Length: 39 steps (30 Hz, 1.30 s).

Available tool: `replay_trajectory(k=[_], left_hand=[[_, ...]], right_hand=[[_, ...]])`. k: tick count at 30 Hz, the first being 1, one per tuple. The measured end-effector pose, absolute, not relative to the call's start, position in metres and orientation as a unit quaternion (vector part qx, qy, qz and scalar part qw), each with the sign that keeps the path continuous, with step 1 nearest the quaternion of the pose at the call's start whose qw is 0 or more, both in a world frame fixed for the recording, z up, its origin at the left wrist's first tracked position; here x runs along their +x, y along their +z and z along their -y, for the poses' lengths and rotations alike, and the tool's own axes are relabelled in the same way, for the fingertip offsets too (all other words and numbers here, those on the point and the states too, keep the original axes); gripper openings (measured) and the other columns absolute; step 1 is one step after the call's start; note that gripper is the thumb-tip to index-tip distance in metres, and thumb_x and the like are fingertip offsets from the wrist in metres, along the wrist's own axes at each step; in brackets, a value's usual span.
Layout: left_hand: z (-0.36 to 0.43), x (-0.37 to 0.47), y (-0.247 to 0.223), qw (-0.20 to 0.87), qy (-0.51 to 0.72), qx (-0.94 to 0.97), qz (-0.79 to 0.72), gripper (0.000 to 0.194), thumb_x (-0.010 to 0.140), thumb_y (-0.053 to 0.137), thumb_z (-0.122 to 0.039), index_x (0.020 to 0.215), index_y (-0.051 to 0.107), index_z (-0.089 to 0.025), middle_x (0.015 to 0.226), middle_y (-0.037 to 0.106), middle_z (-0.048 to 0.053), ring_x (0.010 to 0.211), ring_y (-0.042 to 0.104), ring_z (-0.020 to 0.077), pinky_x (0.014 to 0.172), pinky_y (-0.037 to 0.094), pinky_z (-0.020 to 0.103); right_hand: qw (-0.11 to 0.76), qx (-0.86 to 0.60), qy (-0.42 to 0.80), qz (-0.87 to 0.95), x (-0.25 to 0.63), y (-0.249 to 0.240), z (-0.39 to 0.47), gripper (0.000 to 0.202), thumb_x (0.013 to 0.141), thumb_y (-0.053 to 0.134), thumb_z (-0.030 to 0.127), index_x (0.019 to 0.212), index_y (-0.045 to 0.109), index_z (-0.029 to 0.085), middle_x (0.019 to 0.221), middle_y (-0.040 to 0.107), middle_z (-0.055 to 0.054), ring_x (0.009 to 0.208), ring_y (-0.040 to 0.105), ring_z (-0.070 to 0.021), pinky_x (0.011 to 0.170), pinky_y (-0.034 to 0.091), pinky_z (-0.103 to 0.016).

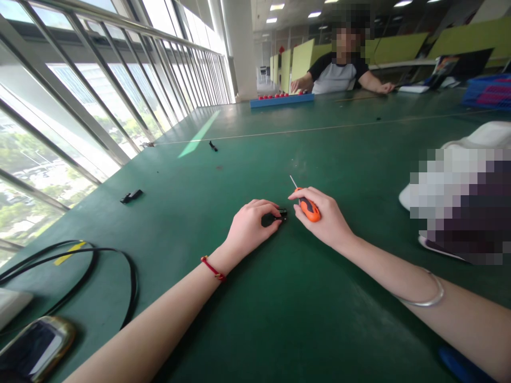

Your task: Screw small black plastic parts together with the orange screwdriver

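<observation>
Near the middle of the green table, my left hand pinches a small black part between thumb and fingertips, close to the tabletop. Most of that part shows past the fingertips, but its exact kind is too small to make out. To the right of it, my right hand is closed around an orange and black screwdriver. Its thin metal shaft points up and away to the left, apart from the black part.
Small black pieces lie at the left, another farther back. A black cable and a phone occupy the near left. Across the table a person sits behind a blue tray. A metal railing borders the left side.
</observation>
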<state>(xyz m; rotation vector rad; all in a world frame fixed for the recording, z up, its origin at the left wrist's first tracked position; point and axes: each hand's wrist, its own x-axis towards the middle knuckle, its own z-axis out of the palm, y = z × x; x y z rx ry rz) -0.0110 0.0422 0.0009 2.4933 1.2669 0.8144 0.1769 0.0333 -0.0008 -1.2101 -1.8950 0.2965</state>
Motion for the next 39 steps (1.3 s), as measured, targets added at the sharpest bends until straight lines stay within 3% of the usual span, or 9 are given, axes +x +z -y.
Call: replay_trajectory(k=[8, 16, 24, 31, 39], left_hand=[[-0.040, -0.028, 0.012, 0.082, 0.292, 0.803, -0.512, 0.012, 0.078, 0.056, -0.026, 0.081, 0.066, -0.020, 0.092, 0.069, 0.001, 0.089, 0.061, 0.0189, 0.083, 0.047, 0.030], [-0.058, -0.161, 0.054, -0.084, 0.211, 0.570, -0.789, 0.034, 0.071, 0.056, -0.039, 0.094, 0.070, -0.019, 0.092, 0.069, 0.006, 0.088, 0.061, 0.0264, 0.074, 0.046, 0.033], [-0.057, -0.246, 0.048, -0.004, 0.115, 0.487, -0.866, 0.048, 0.064, 0.057, -0.052, 0.097, 0.070, -0.020, 0.091, 0.067, 0.006, 0.083, 0.059, 0.0271, 0.058, 0.040, 0.028], [-0.055, -0.247, 0.053, -0.023, 0.210, 0.445, -0.870, 0.046, 0.065, 0.059, -0.049, 0.099, 0.070, -0.020, 0.083, 0.067, 0.002, 0.075, 0.056, 0.0204, 0.059, 0.040, 0.025], [-0.052, -0.241, 0.043, 0.025, 0.256, 0.428, -0.866, 0.045, 0.062, 0.065, -0.047, 0.094, 0.070, -0.016, 0.068, 0.062, 0.002, 0.073, 0.054, 0.0187, 0.053, 0.036, 0.021]], right_hand=[[0.418, -0.478, 0.142, 0.759, 0.178, -0.001, -0.031, 0.018, 0.077, 0.053, 0.014, 0.091, 0.060, 0.022, 0.091, 0.062, -0.004, 0.078, 0.060, -0.0178, 0.074, 0.046, -0.030], [0.411, -0.468, 0.165, 0.765, 0.178, -0.002, -0.032, 0.019, 0.075, 0.054, 0.013, 0.090, 0.060, 0.022, 0.093, 0.063, -0.004, 0.081, 0.061, -0.0182, 0.076, 0.046, -0.031], [0.406, -0.462, 0.166, 0.771, 0.180, -0.004, -0.033, 0.020, 0.074, 0.054, 0.013, 0.090, 0.061, 0.022, 0.093, 0.064, -0.004, 0.081, 0.061, -0.0179, 0.076, 0.046, -0.030], [0.402, -0.464, 0.168, 0.771, 0.179, -0.002, -0.033, 0.019, 0.074, 0.054, 0.013, 0.089, 0.061, 0.022, 0.093, 0.064, -0.004, 0.082, 0.061, -0.0184, 0.077, 0.046, -0.031], [0.396, -0.462, 0.172, 0.775, 0.180, -0.002, -0.033, 0.018, 0.075, 0.054, 0.013, 0.088, 0.060, 0.022, 0.092, 0.064, -0.004, 0.081, 0.061, -0.0185, 0.076, 0.046, -0.032]])
